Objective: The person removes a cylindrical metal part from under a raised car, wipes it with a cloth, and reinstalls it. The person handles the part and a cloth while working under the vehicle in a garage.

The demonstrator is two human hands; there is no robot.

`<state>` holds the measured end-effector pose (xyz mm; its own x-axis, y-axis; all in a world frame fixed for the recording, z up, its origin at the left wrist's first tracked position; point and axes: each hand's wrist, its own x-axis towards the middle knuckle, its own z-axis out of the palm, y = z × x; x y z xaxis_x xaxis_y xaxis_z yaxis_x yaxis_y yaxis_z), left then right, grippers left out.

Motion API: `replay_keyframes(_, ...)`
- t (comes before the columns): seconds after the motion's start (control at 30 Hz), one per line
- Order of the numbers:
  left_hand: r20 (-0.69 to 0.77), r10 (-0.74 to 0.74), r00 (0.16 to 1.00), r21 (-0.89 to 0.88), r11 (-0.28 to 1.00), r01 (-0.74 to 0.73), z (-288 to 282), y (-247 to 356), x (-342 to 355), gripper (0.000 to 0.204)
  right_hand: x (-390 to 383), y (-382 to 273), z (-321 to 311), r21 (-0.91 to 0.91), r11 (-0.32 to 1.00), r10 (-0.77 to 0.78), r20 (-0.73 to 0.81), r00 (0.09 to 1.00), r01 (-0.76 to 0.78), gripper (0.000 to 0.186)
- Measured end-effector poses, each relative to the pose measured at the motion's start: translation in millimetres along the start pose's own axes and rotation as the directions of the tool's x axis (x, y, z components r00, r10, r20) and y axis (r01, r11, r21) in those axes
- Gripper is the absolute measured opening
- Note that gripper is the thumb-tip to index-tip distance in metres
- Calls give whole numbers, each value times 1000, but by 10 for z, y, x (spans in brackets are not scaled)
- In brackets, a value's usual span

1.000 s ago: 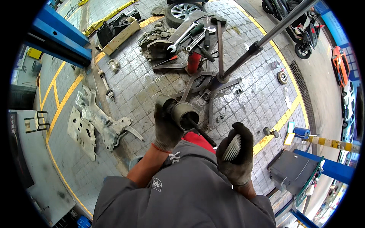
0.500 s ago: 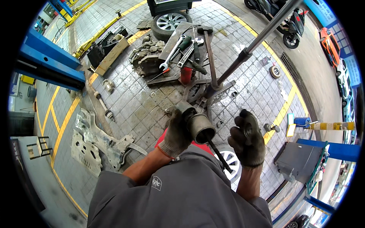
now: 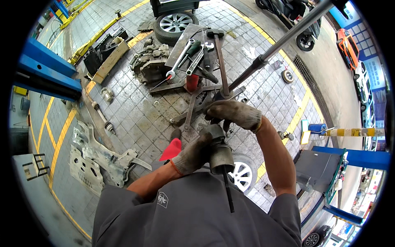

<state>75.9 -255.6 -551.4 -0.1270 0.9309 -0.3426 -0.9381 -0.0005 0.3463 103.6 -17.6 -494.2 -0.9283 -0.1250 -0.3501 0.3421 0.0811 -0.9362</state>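
Note:
My gloved left hand (image 3: 193, 154) is wrapped around a short metal cylinder (image 3: 212, 132), close in front of my chest. Against its near end sits a wider grey metal cup (image 3: 221, 159), its open mouth facing me. A dark threaded rod (image 3: 228, 189) runs out of the cup toward my shirt. At the far end of this assembly, my gloved right hand (image 3: 234, 113) bends over with fingers closed and pointing down. What those fingers hold is hidden beneath the glove.
Ahead stands a metal work stand (image 3: 191, 82) carrying wrenches, screwdrivers and a hammer (image 3: 220, 53). A thick grey pole (image 3: 263, 59) slants up to the right. Metal car parts (image 3: 98, 154) and a drive shaft (image 3: 103, 117) lie left; a wheel (image 3: 242, 173) lies beside me, lower right.
My right hand has swung from the right side to the far end of the assembly. The assembly has turned, so its rod points more straight toward me. The view has shifted slightly.

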Motion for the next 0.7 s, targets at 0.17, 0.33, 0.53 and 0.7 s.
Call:
replay_keyframes(0.17,54,-24,998,-30,999,26,-50,-33,-58,80,276,62,36,-399,743,-364,433,825,537,34)
replay_keyframes(0.33,77,-9,997,-40,999,12,-129,-72,-84,81,251,99,110,-145,975,-114,313,943,166,43)
replay_keyframes(0.53,83,63,995,-132,990,-51,-170,-39,-124,70,-13,-154,307,138,983,124,-23,992,-120,70)
replay_keyframes(0.7,-75,80,994,-85,993,-86,-91,-31,-101,75,-187,-345,621,-337,926,85,-254,963,-171,84)
